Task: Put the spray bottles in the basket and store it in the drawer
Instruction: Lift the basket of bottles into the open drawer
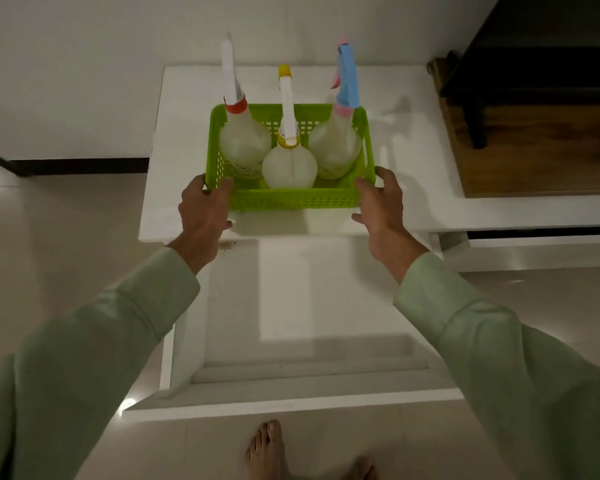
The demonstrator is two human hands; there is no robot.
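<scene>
A bright green perforated basket (291,199) sits on the white cabinet top (413,161), near its front edge. Three translucent spray bottles stand upright inside: one with a red collar and white nozzle (245,142) on the left, one with a yellow collar (289,168) in the front middle, one with a blue and pink trigger (335,147) on the right. My left hand (205,211) grips the basket's front left corner. My right hand (383,206) grips its front right corner. Below the top, the white drawer (302,341) is pulled out towards me.
A dark wooden piece of furniture (534,133) stands on the cabinet top at the right. A white wall lies behind. Pale floor tiles surround the cabinet, and bare feet (267,452) stand just in front of the drawer's front panel.
</scene>
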